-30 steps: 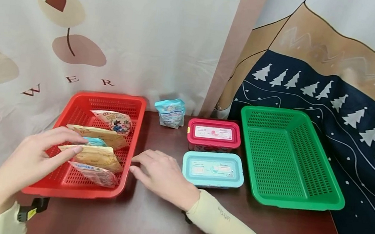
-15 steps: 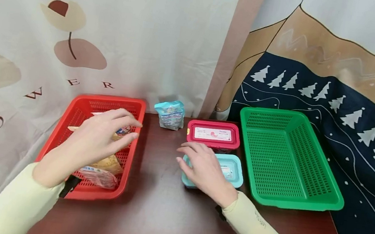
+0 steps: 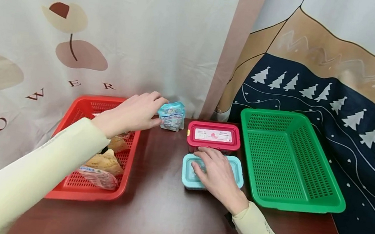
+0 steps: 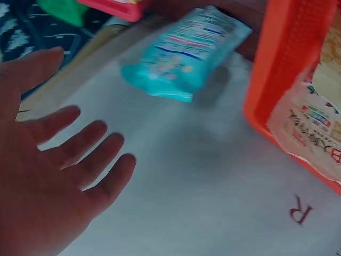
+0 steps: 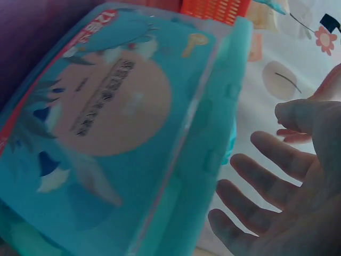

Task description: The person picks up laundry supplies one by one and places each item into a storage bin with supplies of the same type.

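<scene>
My left hand (image 3: 135, 111) reaches past the red basket, its fingertips right at the left side of a blue packet (image 3: 174, 117) standing against the curtain. In the left wrist view those fingers are loosely spread, with a gap between them and the packet (image 4: 181, 56). Over a lidded box in light blue (image 3: 189, 172) is my right hand (image 3: 217, 175), fingers relaxed and slightly bent. The right wrist view shows the printed side of the box (image 5: 114, 106), with the right hand (image 5: 282, 186) alongside its lid, gripping nothing. A dark red lidded box (image 3: 213, 135) sits just behind the light blue one.
The red basket (image 3: 126, 176) on the left holds several snack packets (image 3: 103, 161), partly hidden by my left sleeve. A green basket (image 3: 273, 159) with a bare floor stands to the right. Printed curtains (image 3: 149, 30) hang behind the brown table (image 3: 154, 214).
My left hand has left the packets in the red basket and moved right and back to the blue packet. My right hand has moved right, from beside the red basket to over the light blue box.
</scene>
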The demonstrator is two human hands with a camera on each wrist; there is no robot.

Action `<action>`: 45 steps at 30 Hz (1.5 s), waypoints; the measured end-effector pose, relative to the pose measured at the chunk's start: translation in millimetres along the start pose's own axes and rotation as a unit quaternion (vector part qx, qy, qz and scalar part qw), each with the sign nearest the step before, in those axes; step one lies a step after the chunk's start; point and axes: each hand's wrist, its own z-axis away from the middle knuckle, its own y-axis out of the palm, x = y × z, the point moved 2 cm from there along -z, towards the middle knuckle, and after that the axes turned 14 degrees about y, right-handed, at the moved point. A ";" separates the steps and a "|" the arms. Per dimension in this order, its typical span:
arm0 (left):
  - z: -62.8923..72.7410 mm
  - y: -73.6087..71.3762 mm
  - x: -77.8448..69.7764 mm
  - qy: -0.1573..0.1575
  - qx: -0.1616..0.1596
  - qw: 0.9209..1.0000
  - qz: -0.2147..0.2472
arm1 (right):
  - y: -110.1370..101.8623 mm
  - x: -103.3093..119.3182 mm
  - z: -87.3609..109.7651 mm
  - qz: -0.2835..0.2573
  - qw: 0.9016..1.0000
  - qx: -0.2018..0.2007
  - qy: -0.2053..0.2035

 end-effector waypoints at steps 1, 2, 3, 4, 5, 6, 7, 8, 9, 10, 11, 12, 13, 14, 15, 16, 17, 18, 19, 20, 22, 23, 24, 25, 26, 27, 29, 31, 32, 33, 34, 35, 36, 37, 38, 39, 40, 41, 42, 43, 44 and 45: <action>-5.0 2.8 4.6 -0.012 0.005 1.000 0.002 | 0.3 -1.4 -0.3 0.004 1.000 -0.001 0.002; -9.9 6.1 9.6 -0.024 0.011 1.000 0.003 | 0.8 -3.0 -0.9 0.008 1.000 -0.003 0.003; -14.7 9.4 14.3 -0.036 0.019 0.999 0.005 | 1.0 -4.4 -1.6 0.010 1.000 -0.005 0.006; -19.2 12.9 19.0 -0.048 0.028 0.998 0.010 | 1.2 -5.8 -2.4 0.013 1.000 -0.008 0.008; -23.6 16.4 23.4 -0.059 0.038 0.997 0.015 | 0.8 -6.9 -3.1 0.014 1.000 -0.010 0.010; -27.9 19.8 27.2 -0.066 0.049 0.996 0.020 | 0.3 -7.8 -3.7 0.013 1.000 -0.012 0.013; -32.2 23.5 30.9 -0.074 0.063 0.995 0.028 | -0.3 -8.6 -4.1 0.013 1.000 -0.012 0.016; -36.2 26.6 34.3 -0.079 0.076 0.993 0.036 | -0.6 -9.4 -4.4 0.012 1.000 -0.013 0.019; -40.0 29.0 37.0 -0.084 0.087 0.992 0.044 | -1.2 -9.9 -4.6 0.010 1.000 -0.012 0.021; -43.5 31.2 39.9 -0.088 0.097 0.990 0.051 | -1.5 -10.4 -4.7 0.009 1.000 -0.012 0.022; -47.0 32.9 42.6 -0.091 0.107 0.988 0.057 | -1.9 -10.7 -4.8 0.007 1.000 -0.012 0.024; -50.2 34.1 45.0 -0.096 0.115 0.987 0.064 | -2.0 -11.0 -4.9 0.006 1.000 -0.012 0.024; -53.2 34.9 47.3 -0.101 0.122 0.985 0.071 | -2.0 -11.2 -5.0 0.004 1.000 -0.012 0.024; -55.6 35.3 49.5 -0.107 0.126 0.983 0.077 | -1.8 -11.4 -5.0 0.003 1.000 -0.012 0.023; -57.7 35.8 51.5 -0.114 0.131 0.981 0.081 | -1.5 -11.5 -5.1 0.002 1.000 -0.012 0.022; -59.8 36.1 53.0 -0.121 0.135 0.980 0.086 | -1.5 -11.8 -5.0 0.002 1.000 -0.013 0.022; -61.4 36.7 54.3 -0.129 0.141 0.977 0.091 | -1.3 -12.1 -4.9 0.002 1.000 -0.013 0.023; -62.7 37.4 55.4 -0.136 0.146 0.975 0.094 | -1.2 -12.4 -4.6 0.002 1.000 -0.013 0.023; -64.0 38.1 56.0 -0.141 0.150 0.974 0.095 | -1.1 -12.7 -4.4 0.002 1.000 -0.013 0.024; -65.4 38.8 56.5 -0.144 0.152 0.973 0.096 | -1.0 -13.0 -4.1 0.002 1.000 -0.012 0.025; -68.2 40.1 56.2 -0.144 0.155 0.973 0.093 | -0.9 -13.3 -3.5 0.001 1.000 -0.012 0.028; -69.9 41.0 55.9 -0.142 0.154 0.973 0.092 | -0.9 -13.4 -3.2 -0.001 1.000 -0.012 0.029; -71.7 41.8 55.3 -0.136 0.154 0.975 0.091 | -1.1 -13.3 -2.8 -0.002 0.999 -0.013 0.030; -73.4 42.5 55.1 -0.131 0.151 0.976 0.089 | -1.1 -13.1 -2.5 -0.003 0.999 -0.014 0.030; -74.8 43.1 54.9 -0.129 0.149 0.977 0.087 | -1.1 -12.8 -2.3 -0.006 0.999 -0.016 0.029; -75.9 43.8 54.8 -0.127 0.148 0.977 0.085 | -1.2 -12.4 -2.2 -0.008 0.999 -0.018 0.028; -77.8 45.3 55.4 -0.127 0.142 0.978 0.084 | -1.0 -11.6 -2.3 -0.012 0.999 -0.023 0.025; -78.1 46.2 56.5 -0.128 0.135 0.979 0.080 | -0.6 -10.7 -2.5 -0.015 0.999 -0.029 0.022; -77.7 46.6 57.1 -0.129 0.132 0.980 0.077 | -0.2 -10.1 -2.7 -0.017 0.999 -0.031 0.020; -77.2 47.0 57.8 -0.128 0.128 0.981 0.075 | 0.3 -9.9 -3.0 -0.017 0.999 -0.032 0.020; -76.9 47.4 58.4 -0.125 0.125 0.982 0.072 | 0.8 -10.0 -3.0 -0.017 0.999 -0.034 0.020; -76.5 47.7 58.7 -0.121 0.121 0.983 0.067 | 1.4 -10.5 -3.0 -0.016 0.999 -0.035 0.021; -76.4 47.8 58.7 -0.117 0.118 0.984 0.062 | 1.8 -11.1 -2.9 -0.016 0.999 -0.035 0.023; -76.2 48.1 59.1 -0.115 0.116 0.985 0.056 | 2.2 -11.5 -2.9 -0.017 0.999 -0.036 0.023; -75.9 47.8 59.0 -0.113 0.114 0.986 0.051 | 2.6 -12.2 -2.9 -0.018 0.999 -0.037 0.024; -75.7 47.3 59.1 -0.111 0.113 0.986 0.048 | 2.9 -13.0 -2.6 -0.018 0.999 -0.038 0.024; -75.4 46.2 58.7 -0.108 0.111 0.987 0.045 | 2.8 -13.6 -2.3 -0.018 0.999 -0.038 0.025; -74.9 44.6 58.0 -0.107 0.111 0.987 0.042 | 2.7 -14.2 -2.2 -0.020 0.999 -0.039 0.025; -74.6 42.5 57.4 -0.107 0.111 0.987 0.042 | 2.3 -14.6 -2.0 -0.022 0.999 -0.041 0.024; -74.0 40.2 56.9 -0.106 0.112 0.987 0.045 | 2.0 -15.1 -1.7 -0.023 0.999 -0.043 0.023; -73.9 37.5 56.2 -0.103 0.110 0.987 0.049 | 1.6 -15.7 -1.5 -0.023 0.998 -0.044 0.025; -73.9 34.8 55.4 -0.100 0.109 0.988 0.054 | 1.1 -16.2 -1.2 -0.024 0.998 -0.046 0.025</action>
